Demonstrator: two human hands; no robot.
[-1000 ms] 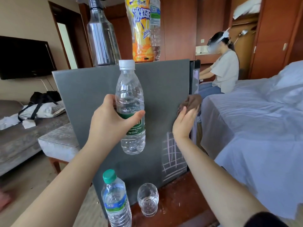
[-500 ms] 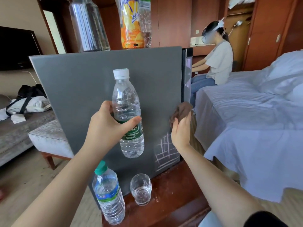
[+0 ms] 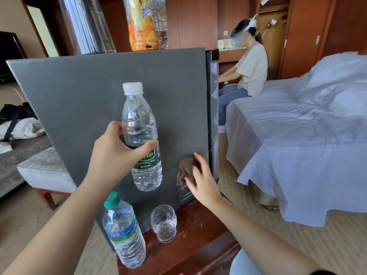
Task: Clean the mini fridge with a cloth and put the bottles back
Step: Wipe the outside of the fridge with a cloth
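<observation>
cloth [image 3: 184,167] flat on the grey side of the mini fridge [image 3: 79,92], low down and close to its right edge. the right hand [image 3: 202,183] is on it, fingers spread and nearly straight, pressing the brown fabric to the panel. left hand [image 3: 115,153] is up in front of that same panel, fingers and thumb wrapped round the middle of a white-capped bottle [image 3: 141,124] with a green label, held upright and clear of the table. down below, a green-capped bottle [image 3: 124,233] stands on the wooden table [image 3: 198,235], with a glass tumbler [image 3: 163,223] just beside it, both near the fridge's foot. up top, an orange drink bottle [image 3: 142,26] stands on the fridge. behind, a person [image 3: 252,66] sits on the white bed [image 3: 297,135].
</observation>
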